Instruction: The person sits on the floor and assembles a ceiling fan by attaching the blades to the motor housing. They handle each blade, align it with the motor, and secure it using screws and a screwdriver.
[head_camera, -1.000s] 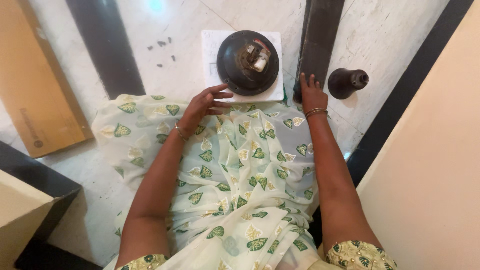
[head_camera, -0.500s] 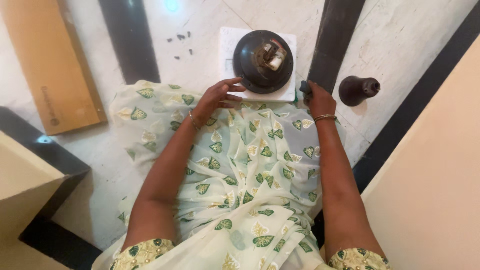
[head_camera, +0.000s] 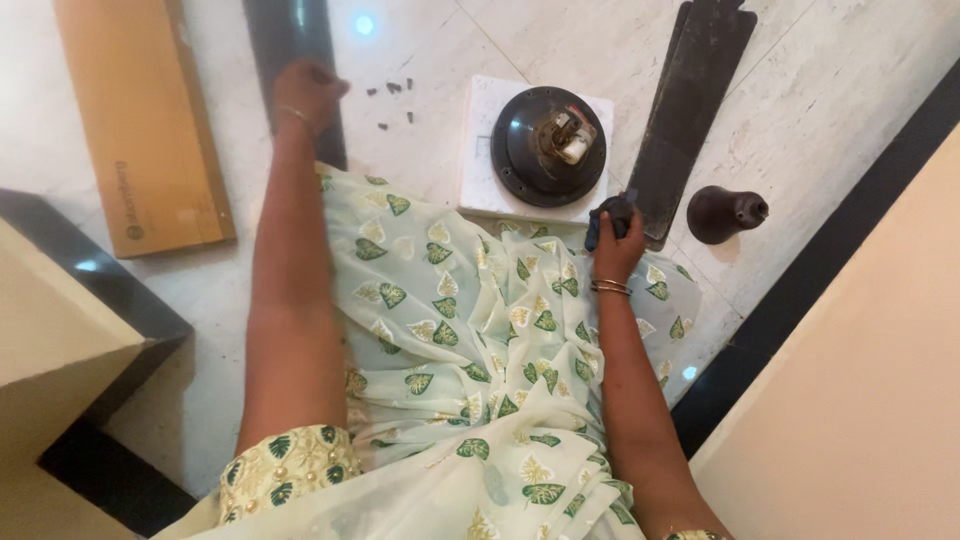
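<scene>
Floor, pale marble with dark inlay bands; person seated, lap covered in pale green leaf-print cloth (head_camera: 470, 330).

Item 1: white square foam block (head_camera: 478, 170), one, flat on the floor. It carries one dark round fan motor housing (head_camera: 545, 148), face up, with a small metal and white fitting at its centre.

Item 2: dark fan blade (head_camera: 690, 100), one, flat on the floor just right of the foam block.

Item 3: dark bell-shaped cup (head_camera: 722, 213), one, lying on its side right of the blade's near end.

Item 4: small dark screws (head_camera: 392, 95), about six, scattered loose on the floor left of the foam block; count uncertain at this size.

Item 5: brown cardboard box (head_camera: 140, 120), one, closed, flat, far left.

Left hand (head_camera: 308, 90): fingers curled into a loose fist, just beside the screws; whether it holds any cannot be told.

Right hand (head_camera: 615, 245): fingers closed around a small dark tool (head_camera: 612, 212), at the blade's near end.
</scene>
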